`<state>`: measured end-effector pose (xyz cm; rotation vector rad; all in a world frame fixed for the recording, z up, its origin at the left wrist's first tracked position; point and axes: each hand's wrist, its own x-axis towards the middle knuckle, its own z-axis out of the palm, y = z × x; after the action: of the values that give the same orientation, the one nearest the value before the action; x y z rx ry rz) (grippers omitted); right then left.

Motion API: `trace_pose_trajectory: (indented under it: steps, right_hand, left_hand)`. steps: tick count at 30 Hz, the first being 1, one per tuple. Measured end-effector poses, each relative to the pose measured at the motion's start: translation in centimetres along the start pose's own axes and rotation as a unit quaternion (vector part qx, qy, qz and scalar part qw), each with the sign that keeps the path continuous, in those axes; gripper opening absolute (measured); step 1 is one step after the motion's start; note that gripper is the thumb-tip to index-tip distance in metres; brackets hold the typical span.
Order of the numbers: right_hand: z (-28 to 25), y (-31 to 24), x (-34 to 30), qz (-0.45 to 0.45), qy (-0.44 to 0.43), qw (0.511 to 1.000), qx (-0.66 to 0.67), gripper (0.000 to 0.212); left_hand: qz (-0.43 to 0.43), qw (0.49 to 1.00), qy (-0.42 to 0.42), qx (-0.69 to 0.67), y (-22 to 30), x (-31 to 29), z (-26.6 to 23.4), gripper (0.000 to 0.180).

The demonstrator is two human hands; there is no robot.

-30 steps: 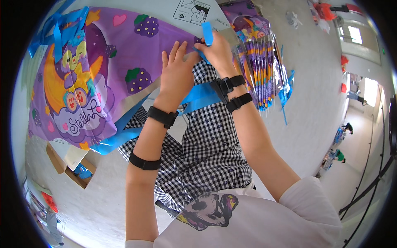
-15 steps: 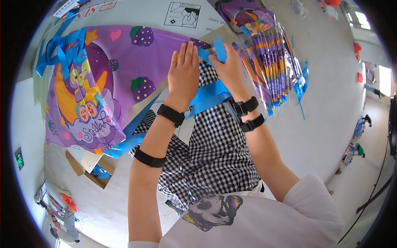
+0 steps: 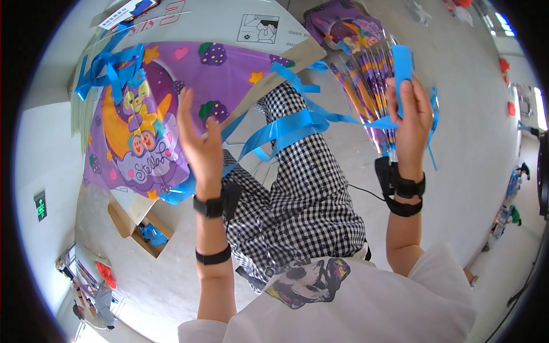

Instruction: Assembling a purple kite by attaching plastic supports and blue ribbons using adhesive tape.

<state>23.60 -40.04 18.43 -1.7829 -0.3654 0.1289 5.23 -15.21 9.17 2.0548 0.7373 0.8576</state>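
Observation:
A purple kite-shaped printed sheet (image 3: 240, 71) with cartoon characters, a yellow moon and berries lies across the board in front of me, to the left. My left hand (image 3: 201, 154) is raised over its near edge, fingers spread, holding nothing. Away to the right, my right hand (image 3: 413, 123) pinches a folded end of blue ribbon (image 3: 403, 66) between thumb and fingers. From that hand the ribbon runs left in loose loops over my checked trousers towards the sheet's right corner. A knotted bunch of blue ribbon (image 3: 111, 66) rests on the sheet's far left part.
Several packed purple items in clear wrapping (image 3: 372, 86) stand beyond my right hand, with another printed purple sheet (image 3: 343, 26) behind them. On the floor at left is an open cardboard box (image 3: 163, 243) with blue material inside. A white printed board (image 3: 217, 28) lies under the sheet.
Both hands have left the sheet's right corner. My left hand has moved left and lifted; my right hand has swung right, drawing the blue ribbon out with it.

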Motion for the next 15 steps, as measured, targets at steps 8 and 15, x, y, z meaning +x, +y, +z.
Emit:
trace_pose_trajectory:
  steps: [8, 15]
  right_hand:
    - [5.4, -3.4, -4.7, 0.108, -0.311, 0.934, 0.137, 0.028]
    - [12.3, -7.9, -8.4, 0.115, -0.382, 0.903, 0.161, 0.028]
  left_hand:
    - [-0.074, 0.891, -0.143, 0.424, -12.0, -7.5, -9.1, 0.071]
    - [0.013, 0.916, -0.141, 0.376, -9.5, -4.8, -1.6, 0.068]
